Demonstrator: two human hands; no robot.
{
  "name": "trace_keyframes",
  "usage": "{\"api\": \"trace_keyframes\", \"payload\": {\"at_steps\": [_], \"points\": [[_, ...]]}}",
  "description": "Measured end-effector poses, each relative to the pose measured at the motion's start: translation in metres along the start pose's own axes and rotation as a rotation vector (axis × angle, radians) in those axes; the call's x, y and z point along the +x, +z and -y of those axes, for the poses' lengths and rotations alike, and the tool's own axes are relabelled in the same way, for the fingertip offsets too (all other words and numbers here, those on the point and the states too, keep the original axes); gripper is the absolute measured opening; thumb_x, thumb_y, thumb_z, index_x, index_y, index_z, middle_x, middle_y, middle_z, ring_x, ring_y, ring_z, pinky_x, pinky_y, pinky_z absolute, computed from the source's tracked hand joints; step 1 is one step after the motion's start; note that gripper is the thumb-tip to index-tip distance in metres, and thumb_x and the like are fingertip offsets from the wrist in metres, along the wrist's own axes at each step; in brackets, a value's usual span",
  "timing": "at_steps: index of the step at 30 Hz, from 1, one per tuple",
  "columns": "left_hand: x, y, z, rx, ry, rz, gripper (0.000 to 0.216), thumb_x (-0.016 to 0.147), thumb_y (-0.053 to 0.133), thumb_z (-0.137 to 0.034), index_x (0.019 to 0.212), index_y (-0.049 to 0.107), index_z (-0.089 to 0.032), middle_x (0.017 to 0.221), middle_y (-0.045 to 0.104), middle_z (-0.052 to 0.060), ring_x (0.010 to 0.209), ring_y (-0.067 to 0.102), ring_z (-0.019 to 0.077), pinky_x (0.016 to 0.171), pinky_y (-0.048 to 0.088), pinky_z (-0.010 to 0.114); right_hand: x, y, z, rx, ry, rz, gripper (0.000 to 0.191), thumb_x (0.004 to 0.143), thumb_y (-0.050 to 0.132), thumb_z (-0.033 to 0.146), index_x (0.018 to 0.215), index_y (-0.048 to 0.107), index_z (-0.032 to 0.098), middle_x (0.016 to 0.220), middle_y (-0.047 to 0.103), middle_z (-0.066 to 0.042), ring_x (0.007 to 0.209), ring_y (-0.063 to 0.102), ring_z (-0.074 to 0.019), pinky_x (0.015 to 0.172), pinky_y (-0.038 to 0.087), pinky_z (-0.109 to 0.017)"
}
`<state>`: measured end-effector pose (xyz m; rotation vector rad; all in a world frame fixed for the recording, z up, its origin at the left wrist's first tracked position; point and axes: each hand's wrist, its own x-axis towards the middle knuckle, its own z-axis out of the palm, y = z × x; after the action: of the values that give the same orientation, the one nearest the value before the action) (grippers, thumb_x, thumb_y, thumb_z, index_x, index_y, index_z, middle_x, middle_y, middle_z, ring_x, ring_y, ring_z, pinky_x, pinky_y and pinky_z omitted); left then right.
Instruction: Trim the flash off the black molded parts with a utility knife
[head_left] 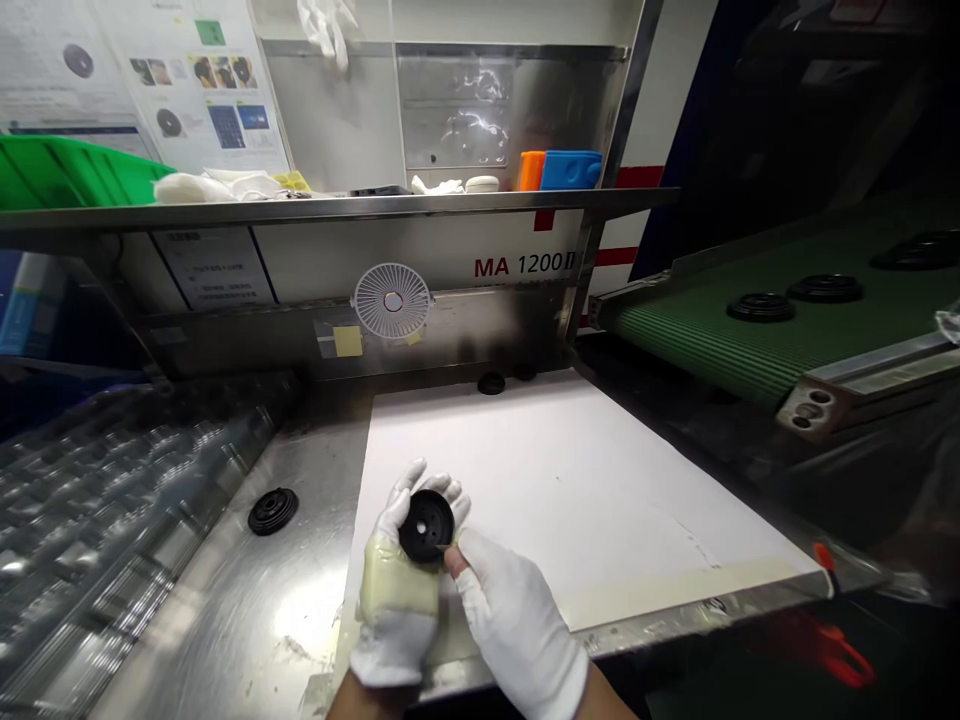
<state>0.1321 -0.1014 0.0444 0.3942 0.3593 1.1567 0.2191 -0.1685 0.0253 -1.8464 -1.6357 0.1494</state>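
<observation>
My left hand [405, 560], in a white glove with a yellowish band round the palm, holds a black round disc-shaped part [426, 527]. The part has a raised rim, a hole near its middle and its hollow face turned up to me. At the part's lower right edge, my right hand [510, 610], gloved with a bare thumb tip, is closed in a pinch. A thin pointed tip seems to stick out from that pinch, too small to name. A similar ridged black part [273, 511] lies on the metal table to the left.
White paper [540, 480] covers much of the metal table, with black parts [491, 383] at its far edge. A clear compartment tray [135, 520] stands left. Black parts ride a green conveyor [712, 340] at right. A small fan [393, 300] hangs below the shelf [360, 205].
</observation>
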Motion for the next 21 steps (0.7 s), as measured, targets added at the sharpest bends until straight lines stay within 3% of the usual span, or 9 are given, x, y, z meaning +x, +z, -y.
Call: {"api": "trace_keyframes", "payload": {"at_steps": [3,7,13,19,21], "points": [[-0.002,-0.005,-0.009,0.029,-0.124,0.054,0.039,0.075,0.054,-0.018,0.115,0.056,-0.016,0.096,0.063,0.013,0.092,0.061,0.0279,0.081,0.051,0.043,0.003,-0.007,-0.004,0.056,-0.047,0.047,0.025,0.095,0.029,0.033,0.081,0.049,0.023,0.074,0.057,0.001,0.064,0.051,-0.0155,0.059,0.030,-0.027],[0.005,-0.006,-0.011,-0.052,-0.087,-0.002,0.018,0.074,0.057,-0.017,0.090,0.063,-0.013,0.070,0.059,0.005,0.068,0.059,0.0178,0.067,0.052,0.032,0.008,-0.009,-0.006,0.023,-0.041,-0.006,0.025,0.095,0.029,0.033,0.080,0.046,0.023,0.072,0.055,0.001,0.063,0.049,-0.0153,0.059,0.030,-0.027],[0.013,-0.005,-0.001,-0.149,-0.062,0.018,0.005,0.075,0.063,-0.016,0.080,0.062,-0.016,0.069,0.057,0.001,0.066,0.057,0.0126,0.066,0.052,0.026,0.006,-0.003,-0.005,-0.118,-0.040,-0.033,0.022,0.094,0.031,0.028,0.079,0.048,0.024,0.071,0.057,0.002,0.063,0.052,-0.0162,0.058,0.027,-0.029],[0.015,-0.006,0.003,-0.204,0.004,-0.075,0.010,0.072,0.064,-0.010,0.079,0.061,-0.017,0.067,0.057,-0.001,0.064,0.057,0.0103,0.069,0.053,0.027,-0.005,0.008,0.005,-0.098,-0.021,-0.009,0.026,0.094,0.028,0.030,0.079,0.049,0.024,0.072,0.058,0.001,0.062,0.052,-0.0170,0.056,0.026,-0.030],[0.013,-0.006,0.002,-0.152,0.041,-0.070,0.015,0.073,0.062,-0.013,0.087,0.062,-0.019,0.074,0.060,0.001,0.072,0.060,0.0137,0.074,0.053,0.031,-0.006,0.009,0.007,-0.061,-0.028,0.002,0.027,0.094,0.028,0.032,0.080,0.050,0.024,0.073,0.059,0.001,0.064,0.054,-0.0175,0.057,0.027,-0.029]]}}
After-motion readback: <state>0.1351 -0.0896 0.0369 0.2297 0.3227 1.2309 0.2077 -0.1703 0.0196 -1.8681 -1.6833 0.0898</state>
